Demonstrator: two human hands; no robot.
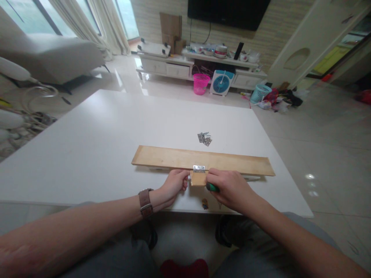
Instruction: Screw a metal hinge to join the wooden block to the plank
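Note:
A long wooden board point(171, 156) lies across the white table, raised a little on something beneath it. A silver hinge point(199, 168) joins its near edge to a small wooden piece point(198, 179). My left hand point(176, 184) is closed, its fingertips pinching at the left edge of the small piece. At that piece's right edge is my right hand point(228, 187), its fingers wrapped round a screwdriver with a green-and-black handle point(212, 187); the shaft is hidden. Beyond the board lie several loose hinges and screws point(204, 139).
The white table point(87, 154) reaches far to the left, its near edge just in front of my legs. A small cartoon sticker point(205, 204) is near that edge. Across the floor stand a low TV cabinet point(178, 70), a pink basket point(201, 84) and a blue fan point(221, 82).

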